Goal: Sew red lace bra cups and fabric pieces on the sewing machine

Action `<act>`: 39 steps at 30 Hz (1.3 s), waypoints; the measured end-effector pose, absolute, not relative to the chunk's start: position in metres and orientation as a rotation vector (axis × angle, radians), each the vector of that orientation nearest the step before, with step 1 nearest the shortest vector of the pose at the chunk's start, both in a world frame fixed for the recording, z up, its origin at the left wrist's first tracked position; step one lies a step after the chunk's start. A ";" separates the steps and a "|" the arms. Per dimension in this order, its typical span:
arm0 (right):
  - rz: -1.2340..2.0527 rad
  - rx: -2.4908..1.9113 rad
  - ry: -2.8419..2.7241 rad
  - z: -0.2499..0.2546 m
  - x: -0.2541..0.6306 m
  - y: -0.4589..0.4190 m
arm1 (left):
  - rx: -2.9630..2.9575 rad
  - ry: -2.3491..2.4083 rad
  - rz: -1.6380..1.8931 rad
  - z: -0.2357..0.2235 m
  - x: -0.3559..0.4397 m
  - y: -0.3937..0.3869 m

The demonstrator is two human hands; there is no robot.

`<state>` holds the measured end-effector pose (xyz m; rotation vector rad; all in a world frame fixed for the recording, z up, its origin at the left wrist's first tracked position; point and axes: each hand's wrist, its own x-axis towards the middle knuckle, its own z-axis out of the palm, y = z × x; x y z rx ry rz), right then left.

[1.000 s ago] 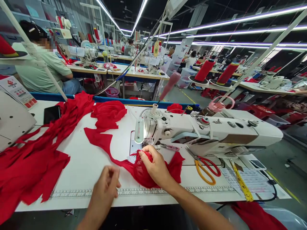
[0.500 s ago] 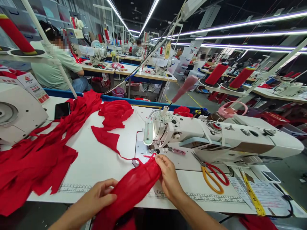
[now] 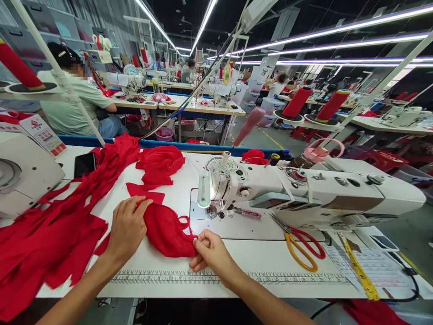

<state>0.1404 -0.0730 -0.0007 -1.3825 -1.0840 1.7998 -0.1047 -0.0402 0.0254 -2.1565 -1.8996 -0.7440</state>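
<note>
A rounded red fabric piece (image 3: 169,231) with a narrow loop lies stretched between my hands over the sewing table, left of the sewing machine's (image 3: 267,185) needle area. My right hand (image 3: 211,253) pinches its pointed right end between thumb and fingers. At its upper left edge my left hand (image 3: 128,223) grips the cloth, knuckles up, with the fingertips partly hidden. Just behind this hand lies a flat red cloth piece (image 3: 154,197), partly covered. A small white printed patch shows near the loop.
Heaped red fabric (image 3: 61,239) covers the table's left side, with a phone (image 3: 85,165) behind it. Scissors (image 3: 301,253), a pink-handled tool (image 3: 248,212) and a yellow tape measure (image 3: 360,268) lie to the right. A ruler strip (image 3: 162,276) runs along the front edge. A co-worker (image 3: 72,99) sits beyond.
Both hands have carried the red fabric piece up from the table's front edge and onto the tabletop. My left hand moved up and left to its upper edge; my right hand shifted left and down.
</note>
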 end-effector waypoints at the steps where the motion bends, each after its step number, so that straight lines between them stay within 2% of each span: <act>1: 1.783 -1.402 -1.136 -0.002 0.139 -0.072 | -2.164 -1.894 -0.763 0.026 -0.098 -0.042; 6: 1.737 -1.437 -1.289 -0.006 0.125 -0.076 | -2.296 -1.949 -0.625 0.035 -0.072 -0.019; 13: 1.620 -1.427 -1.567 -0.001 0.118 -0.084 | -2.289 -2.175 -0.416 0.024 -0.100 0.043; 16: 1.573 -1.450 -1.687 0.003 0.117 -0.081 | -2.425 -2.122 -0.493 0.032 -0.102 0.047; 23: 1.596 -1.389 -1.830 0.013 0.111 -0.075 | -2.546 -1.940 -0.980 0.053 -0.064 0.045; 29: 1.846 -1.368 -1.773 0.014 0.145 -0.095 | -2.817 -1.677 -0.923 0.023 -0.056 0.021; 31: 1.635 -1.416 -1.865 0.013 0.158 -0.096 | -2.892 -1.560 -0.862 0.016 -0.056 0.012; 36: 0.430 -1.283 -2.343 0.003 0.158 -0.076 | -2.938 -1.423 -0.719 0.010 -0.042 0.020; 39: 0.171 -1.109 -2.528 -0.004 0.145 -0.062 | -2.854 -1.493 -0.636 0.010 -0.031 0.043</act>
